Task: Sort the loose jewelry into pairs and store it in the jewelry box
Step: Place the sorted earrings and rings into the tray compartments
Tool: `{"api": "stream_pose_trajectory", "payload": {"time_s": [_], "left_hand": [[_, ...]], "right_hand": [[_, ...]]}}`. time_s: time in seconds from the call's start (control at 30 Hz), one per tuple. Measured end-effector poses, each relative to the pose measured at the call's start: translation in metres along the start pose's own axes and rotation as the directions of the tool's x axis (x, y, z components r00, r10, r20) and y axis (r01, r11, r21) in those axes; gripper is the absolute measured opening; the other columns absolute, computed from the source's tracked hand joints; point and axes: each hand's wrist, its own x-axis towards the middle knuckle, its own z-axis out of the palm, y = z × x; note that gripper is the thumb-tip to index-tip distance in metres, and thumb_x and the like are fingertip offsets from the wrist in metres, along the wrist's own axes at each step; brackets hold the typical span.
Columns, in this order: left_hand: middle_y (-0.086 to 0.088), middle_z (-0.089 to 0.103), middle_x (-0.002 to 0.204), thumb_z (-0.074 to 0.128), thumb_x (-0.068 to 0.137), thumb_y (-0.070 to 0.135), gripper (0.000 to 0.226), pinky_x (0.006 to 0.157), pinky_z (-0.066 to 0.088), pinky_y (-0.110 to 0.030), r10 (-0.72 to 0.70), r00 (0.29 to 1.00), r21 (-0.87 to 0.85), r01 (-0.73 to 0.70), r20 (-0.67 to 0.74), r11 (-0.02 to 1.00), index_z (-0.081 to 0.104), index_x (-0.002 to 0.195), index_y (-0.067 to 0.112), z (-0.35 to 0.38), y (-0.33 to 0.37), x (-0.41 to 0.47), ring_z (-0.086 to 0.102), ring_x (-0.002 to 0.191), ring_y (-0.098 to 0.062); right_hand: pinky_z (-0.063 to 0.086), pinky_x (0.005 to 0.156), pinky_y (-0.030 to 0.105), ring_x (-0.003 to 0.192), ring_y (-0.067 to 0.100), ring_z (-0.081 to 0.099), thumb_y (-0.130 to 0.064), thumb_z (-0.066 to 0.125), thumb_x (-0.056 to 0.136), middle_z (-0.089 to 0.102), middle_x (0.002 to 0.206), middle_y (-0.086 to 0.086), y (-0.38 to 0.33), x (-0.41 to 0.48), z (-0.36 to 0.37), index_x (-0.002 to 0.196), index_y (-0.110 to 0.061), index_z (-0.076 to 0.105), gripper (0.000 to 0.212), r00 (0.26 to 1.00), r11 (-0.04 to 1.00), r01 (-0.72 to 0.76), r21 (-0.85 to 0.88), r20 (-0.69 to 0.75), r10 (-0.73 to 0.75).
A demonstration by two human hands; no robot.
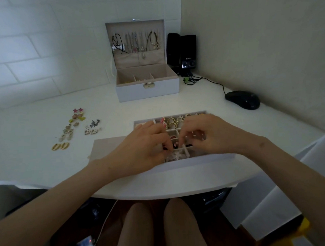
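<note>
Both hands work over the tray (179,163) at the desk's near edge: left hand (140,147) and right hand (210,136) have fingers curled into its compartments (what either pinches is hidden). Paired earrings (69,129) lie to the left; the open box (147,90) stands behind, a mouse (243,99) to its right.

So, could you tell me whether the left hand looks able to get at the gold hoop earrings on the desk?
Probably yes. The gold hoop earrings lie in the open on the desk, with nothing between them and the left hand, now busy over the tray.
</note>
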Motion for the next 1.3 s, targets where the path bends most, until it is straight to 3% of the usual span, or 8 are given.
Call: {"api": "stream_pose_trajectory", "payload": {"time_s": [0.07, 0.2, 0.4, 0.67, 0.83, 0.97, 1.13, 1.3], "left_hand": [[0.011, 0.05, 0.087, 0.041, 0.073, 0.029, 0.025, 0.073, 0.036, -0.025, -0.01, 1.0, -0.027, 0.01, -0.018, 1.0, 0.064, 0.084, 0.025, -0.001, 0.002, -0.001, 0.04, 0.081, -0.009], [0.009, 0.056, 0.086, 0.044, 0.074, 0.025, 0.024, 0.073, 0.038, -0.029, 0.018, 1.0, -0.022, -0.018, 0.012, 1.0, 0.068, 0.077, 0.028, -0.002, -0.001, -0.001, 0.043, 0.08, -0.01], [0.01, 0.055, 0.089, 0.042, 0.074, 0.022, 0.027, 0.073, 0.035, -0.026, 0.027, 1.0, -0.044, -0.028, -0.011, 0.999, 0.067, 0.081, 0.028, -0.008, -0.001, -0.003, 0.04, 0.083, -0.006], [0.017, 0.062, 0.095, 0.051, 0.079, 0.023, 0.022, 0.077, 0.041, -0.041, 0.093, 0.993, -0.036, -0.091, 0.07, 0.995, 0.071, 0.085, 0.03, -0.005, -0.003, -0.006, 0.042, 0.088, -0.001], [0.018, 0.064, 0.089, 0.043, 0.076, 0.025, 0.026, 0.08, 0.036, -0.039, 0.079, 0.994, -0.076, -0.073, 0.078, 0.994, 0.068, 0.084, 0.029, -0.006, -0.003, -0.008, 0.04, 0.086, 0.002], [0.019, 0.064, 0.085, 0.043, 0.077, 0.027, 0.026, 0.077, 0.034, -0.035, 0.097, 0.993, -0.006, -0.097, 0.066, 0.995, 0.068, 0.081, 0.029, -0.006, -0.003, -0.007, 0.036, 0.081, 0.003], [0.012, 0.059, 0.097, 0.046, 0.075, 0.023, 0.023, 0.076, 0.042, -0.041, 0.142, 0.988, 0.032, -0.144, 0.068, 0.989, 0.068, 0.082, 0.026, -0.004, -0.001, -0.005, 0.045, 0.091, -0.009], [0.02, 0.045, 0.096, 0.044, 0.075, 0.023, 0.03, 0.08, 0.036, -0.034, 0.093, 0.996, -0.032, -0.093, -0.004, 0.995, 0.063, 0.098, 0.026, -0.005, 0.0, -0.005, 0.034, 0.088, 0.002]], "right_hand": [[0.036, 0.061, 0.01, 0.067, 0.005, 0.049, -0.014, 0.057, 0.074, 0.055, 0.075, -0.009, 0.001, -0.001, -0.001, 0.082, -0.027, 0.071, 0.021, 1.0, 0.995, 0.004, 0.1, -0.003, -0.004], [0.036, 0.062, 0.016, 0.066, 0.006, 0.046, -0.012, 0.063, 0.079, 0.051, 0.076, -0.005, 0.002, -0.001, 0.006, 0.086, -0.029, 0.074, 0.021, 0.99, 0.987, -0.037, 0.158, 0.141, 0.014], [0.037, 0.061, 0.015, 0.065, 0.005, 0.046, -0.02, 0.061, 0.075, 0.051, 0.072, -0.015, 0.004, -0.001, 0.006, 0.08, -0.039, 0.071, 0.022, 0.994, 0.978, -0.043, 0.205, 0.104, 0.022], [0.035, 0.063, 0.014, 0.068, 0.007, 0.049, -0.026, 0.062, 0.076, 0.052, 0.074, -0.011, 0.005, -0.001, 0.007, 0.083, -0.035, 0.073, 0.017, 0.993, 0.988, -0.05, 0.147, 0.109, 0.034], [0.033, 0.061, 0.011, 0.071, 0.006, 0.049, -0.021, 0.062, 0.077, 0.053, 0.076, -0.01, 0.005, -0.002, 0.005, 0.081, -0.033, 0.073, 0.017, 0.994, 0.999, -0.028, 0.047, 0.105, 0.023], [0.035, 0.061, 0.011, 0.068, 0.006, 0.049, -0.02, 0.059, 0.076, 0.053, 0.073, -0.013, 0.006, -0.005, 0.005, 0.081, -0.029, 0.074, 0.019, 0.997, 0.993, -0.029, 0.116, 0.068, 0.021], [0.034, 0.059, 0.012, 0.063, 0.007, 0.047, -0.02, 0.056, 0.074, 0.053, 0.07, -0.011, 0.004, -0.004, 0.004, 0.084, -0.033, 0.073, 0.024, 0.999, 0.98, -0.019, 0.197, 0.048, 0.01], [0.035, 0.06, 0.012, 0.066, 0.007, 0.049, -0.02, 0.057, 0.074, 0.053, 0.071, -0.012, 0.006, -0.004, 0.007, 0.077, -0.035, 0.073, 0.022, 0.995, 0.984, -0.047, 0.174, 0.097, 0.031]]}}
